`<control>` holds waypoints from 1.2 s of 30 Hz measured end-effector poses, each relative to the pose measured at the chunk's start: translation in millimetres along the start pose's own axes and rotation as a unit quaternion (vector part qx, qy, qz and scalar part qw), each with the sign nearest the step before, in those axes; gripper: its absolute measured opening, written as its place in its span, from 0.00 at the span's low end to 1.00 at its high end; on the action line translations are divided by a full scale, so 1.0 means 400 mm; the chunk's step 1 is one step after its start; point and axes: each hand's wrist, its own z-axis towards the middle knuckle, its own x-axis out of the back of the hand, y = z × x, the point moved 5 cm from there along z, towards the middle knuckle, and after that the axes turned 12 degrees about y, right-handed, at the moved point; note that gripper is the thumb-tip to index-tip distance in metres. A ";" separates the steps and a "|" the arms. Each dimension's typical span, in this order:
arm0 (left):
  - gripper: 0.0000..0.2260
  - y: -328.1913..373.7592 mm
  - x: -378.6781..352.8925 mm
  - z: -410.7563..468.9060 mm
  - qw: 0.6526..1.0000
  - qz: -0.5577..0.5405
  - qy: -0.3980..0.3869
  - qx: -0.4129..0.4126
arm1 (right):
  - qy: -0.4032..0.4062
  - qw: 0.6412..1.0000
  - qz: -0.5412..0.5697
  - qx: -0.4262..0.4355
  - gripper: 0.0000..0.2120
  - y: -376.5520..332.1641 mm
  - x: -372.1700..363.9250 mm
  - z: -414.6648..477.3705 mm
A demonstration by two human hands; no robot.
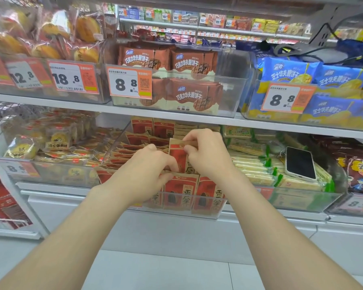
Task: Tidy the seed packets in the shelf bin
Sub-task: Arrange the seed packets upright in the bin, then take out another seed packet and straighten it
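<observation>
At the middle of the lower shelf, a clear shelf bin (172, 213) stood between its neighbours, packed with red-and-tan seed packets (180, 193). Those in the front row stood upright against the clear front wall; toward ten o'clock, others lay stacked and slanted along the left wall.

Both bare arms reached in from six o'clock. The right hand (208, 155) pinched the top edge of one raised packet (179, 158) between thumb and curled fingers, holding it upright and higher than the rest, just behind the front row. The left hand (143, 166) sat at nine o'clock of that packet, knuckles up, its fingers bent down among the packets with the tips against the raised packet's lower part. I could not tell whether they gripped anything or only pressed.

At three o'clock from the hands, a phone (300, 162) lay screen up on yellow-green packs (252, 166) in the next bin. At twelve o'clock, on the shelf above, brown wafer packs (189, 65) filled another clear bin with an orange price tag (128, 82) on its front. At two o'clock sat blue wafer packs (323, 76).
</observation>
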 end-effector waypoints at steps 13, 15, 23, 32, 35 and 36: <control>0.08 0.035 0.103 0.003 0.919 -0.200 0.285 0.183 | 0.338 0.911 0.067 0.226 0.08 -0.058 0.230 -0.118; 0.07 0.079 0.113 -0.003 0.900 -0.243 0.327 0.153 | 0.348 0.909 0.063 0.221 0.09 -0.055 0.247 -0.131; 0.10 0.268 0.085 0.000 0.906 -0.315 0.276 -0.062 | 0.313 0.901 0.300 -0.021 0.08 -0.020 0.269 -0.167; 0.11 0.269 0.048 0.017 0.767 -0.594 0.147 0.195 | 0.079 0.854 0.487 -0.166 0.09 0.028 0.220 -0.154; 0.14 0.254 0.042 0.015 0.786 -0.563 0.154 0.206 | 0.042 0.841 0.501 -0.200 0.08 0.036 0.218 -0.165; 0.15 0.249 0.044 0.012 0.800 -0.542 0.163 0.201 | 0.036 0.840 0.501 -0.204 0.07 0.037 0.222 -0.166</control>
